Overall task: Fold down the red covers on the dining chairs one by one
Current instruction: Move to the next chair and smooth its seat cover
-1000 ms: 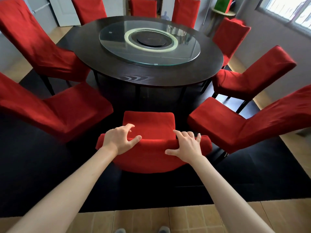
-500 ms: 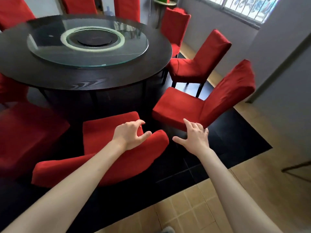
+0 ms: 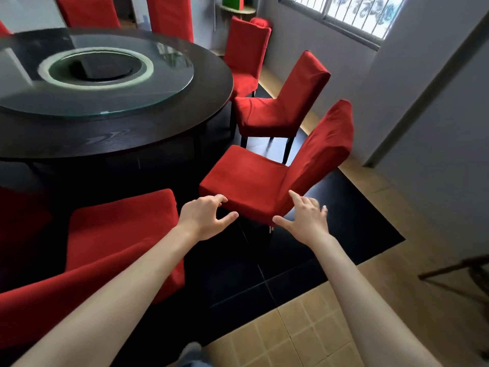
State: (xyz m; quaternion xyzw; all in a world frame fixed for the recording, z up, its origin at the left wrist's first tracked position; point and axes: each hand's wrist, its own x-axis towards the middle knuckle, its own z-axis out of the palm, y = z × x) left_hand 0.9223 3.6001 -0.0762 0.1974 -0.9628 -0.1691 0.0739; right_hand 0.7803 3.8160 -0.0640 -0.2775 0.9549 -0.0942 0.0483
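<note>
We have both hands stretched out ahead of us over the dark floor mat (image 3: 304,263), reaching toward the nearest upright dining chair (image 3: 264,178), which stands at the round surface (image 3: 137,139) and is wrapped in its red cover (image 3: 325,144). Our left hand (image 3: 203,219) hangs at the near left corner of that chair's seat, fingers loosely curled and thumb spread; the fingertips (image 3: 221,200) sit right at the seat edge, though from this angle we cannot tell whether they actually touch the fabric. It has hold of nothing. Our right hand (image 3: 307,219) is spread wide, fingers straight and apart, just below and beside the near corner where the seat meets the backrest; it too holds nothing, and the index finger overlaps the red cloth in our view. The backrest of this chair rises up and to the right, away from both hands, its cover unfolded along the top.

To our lower left is another red chair (image 3: 116,229), its back lying low and close under our left forearm. Past the nearest chair stands a second covered chair (image 3: 280,107), and beyond that a third (image 3: 246,54) against the grey wall (image 3: 428,83), with two more red backs at the far side of the surface. A glass turntable (image 3: 95,72) lies on the dark surface, somewhat blurred. A barred window (image 3: 354,11) is at upper right, and tan tiles (image 3: 312,332) border the mat.
</note>
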